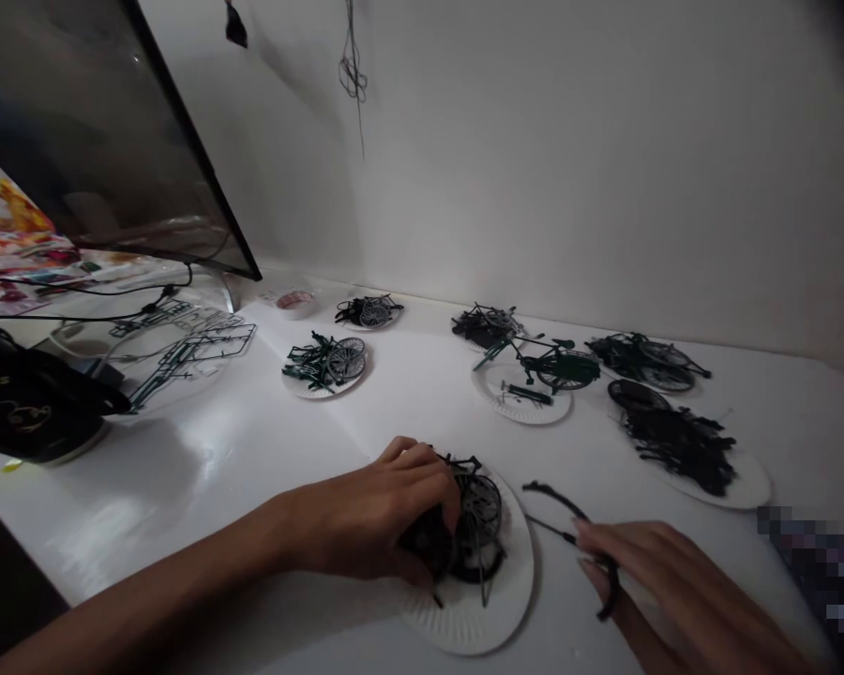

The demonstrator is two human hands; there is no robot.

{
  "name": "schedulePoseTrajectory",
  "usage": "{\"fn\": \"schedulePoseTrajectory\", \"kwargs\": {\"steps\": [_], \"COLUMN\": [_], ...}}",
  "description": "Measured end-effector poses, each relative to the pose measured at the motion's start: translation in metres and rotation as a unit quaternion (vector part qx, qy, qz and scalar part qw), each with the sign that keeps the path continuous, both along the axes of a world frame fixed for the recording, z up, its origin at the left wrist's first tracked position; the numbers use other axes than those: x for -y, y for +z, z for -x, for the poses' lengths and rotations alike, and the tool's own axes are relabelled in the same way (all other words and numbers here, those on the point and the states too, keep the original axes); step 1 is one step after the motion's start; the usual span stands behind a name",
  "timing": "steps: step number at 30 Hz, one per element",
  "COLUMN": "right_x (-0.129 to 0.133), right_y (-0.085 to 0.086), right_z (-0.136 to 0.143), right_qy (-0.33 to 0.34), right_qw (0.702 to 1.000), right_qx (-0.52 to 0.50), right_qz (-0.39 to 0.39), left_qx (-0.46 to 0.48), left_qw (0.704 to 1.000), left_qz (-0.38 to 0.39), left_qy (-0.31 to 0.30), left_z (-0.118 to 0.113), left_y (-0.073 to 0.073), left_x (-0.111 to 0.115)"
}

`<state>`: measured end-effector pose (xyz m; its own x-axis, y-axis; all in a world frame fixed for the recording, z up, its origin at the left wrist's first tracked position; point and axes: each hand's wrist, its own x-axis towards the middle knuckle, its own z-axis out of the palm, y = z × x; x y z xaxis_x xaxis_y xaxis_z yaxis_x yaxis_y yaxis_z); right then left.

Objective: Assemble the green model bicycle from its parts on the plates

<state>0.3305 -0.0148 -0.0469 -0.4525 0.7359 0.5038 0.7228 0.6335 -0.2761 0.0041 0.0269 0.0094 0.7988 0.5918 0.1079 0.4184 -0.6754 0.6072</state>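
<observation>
My left hand (386, 516) reaches over a white paper plate (496, 623) near the table's front. Its fingers are curled around dark model bicycle parts, partly hidden beneath the palm. Beside those fingers, a spoked wheel (479, 506) and other thin black pieces lie on the plate. Just right of the plate, my right hand (661, 572) pinches a curved black mudguard-like part (559, 497) with a thin rod (549, 528) attached. That part is held apart from the plate.
Behind are plates of model bicycle parts: green parts (324, 361), a green bicycle (559, 364) and a black pile (689, 445). To the left are sprue frames (197, 352), a black bag (35, 398) and a monitor (105, 131). A tape roll (295, 302) sits near the wall.
</observation>
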Motion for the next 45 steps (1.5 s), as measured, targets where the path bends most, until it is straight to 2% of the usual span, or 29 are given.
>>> {"fn": "schedulePoseTrajectory", "kwargs": {"steps": [5,8,12,15,20,22,23,25,28,32,35,40,45], "right_x": [-0.014,-0.017,-0.014,-0.008,0.002,0.003,0.002,-0.001,-0.007,-0.012,-0.011,-0.008,-0.003], "right_y": [-0.003,-0.006,-0.005,0.003,0.024,0.031,0.034,0.035,0.032,0.024,0.019,0.015,0.010], "right_z": [-0.004,-0.005,-0.006,0.000,0.038,0.062,0.074,0.095,0.114,0.114,0.108,0.106,0.104], "right_qy": [-0.097,-0.108,-0.108,-0.057,0.122,0.141,0.128,0.119,0.127,0.119,0.104,0.078,0.055], "right_qw": [0.992,0.987,0.988,0.994,0.979,0.976,0.978,0.985,0.991,0.991,0.992,0.994,0.990], "right_qx": [0.084,0.117,0.103,0.080,0.104,0.121,0.121,0.092,0.039,-0.018,-0.008,0.010,-0.101], "right_qz": [-0.004,-0.004,-0.026,-0.053,-0.128,-0.118,-0.107,-0.087,-0.017,0.055,0.072,0.071,0.087], "left_qx": [0.002,-0.034,-0.071,-0.095,-0.118,-0.108,-0.097,-0.071,-0.039,-0.007,0.021,0.106,0.167], "left_qw": [0.999,0.998,0.994,0.988,0.981,0.982,0.982,0.983,0.983,0.983,0.979,0.969,0.963], "left_qz": [-0.036,-0.042,-0.040,-0.063,-0.111,-0.112,-0.115,-0.116,-0.101,-0.098,-0.087,-0.005,0.076], "left_qy": [0.004,0.029,0.071,0.104,0.110,0.109,0.113,0.126,0.145,0.156,0.181,0.223,0.198], "left_z": [0.008,0.018,0.032,0.037,0.028,0.024,0.022,0.019,0.018,0.020,0.023,0.023,0.012], "left_y": [0.010,0.016,0.018,0.013,0.003,-0.001,-0.002,-0.005,-0.007,-0.007,-0.005,-0.002,-0.002], "left_x": [-0.004,-0.009,-0.016,-0.020,-0.019,-0.018,-0.017,-0.017,-0.018,-0.021,-0.022,-0.020,-0.014]}}
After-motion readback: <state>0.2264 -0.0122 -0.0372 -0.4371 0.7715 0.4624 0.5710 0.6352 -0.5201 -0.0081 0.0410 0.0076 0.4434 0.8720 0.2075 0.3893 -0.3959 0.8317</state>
